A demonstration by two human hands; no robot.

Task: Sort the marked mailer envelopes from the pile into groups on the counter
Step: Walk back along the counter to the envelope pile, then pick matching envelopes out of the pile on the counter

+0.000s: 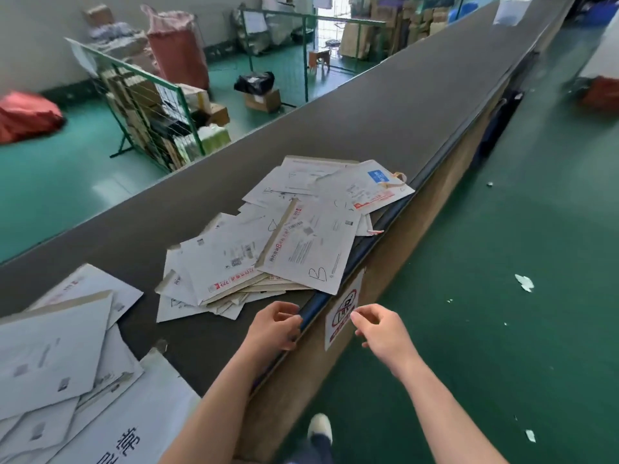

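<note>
While our left hand (274, 324) and right hand (380, 329) hung loosely curled and empty just short of the pile (268, 246), its B envelope (311, 249) overhung the counter (385, 105) edge; we judged 1 careless tug could drop it.

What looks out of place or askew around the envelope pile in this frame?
The envelope marked B lies skewed on top of the pile, its corner jutting past the counter edge. Another envelope with a blue label also overhangs there. White paper scraps litter the green floor. Both hands hold nothing.
</note>
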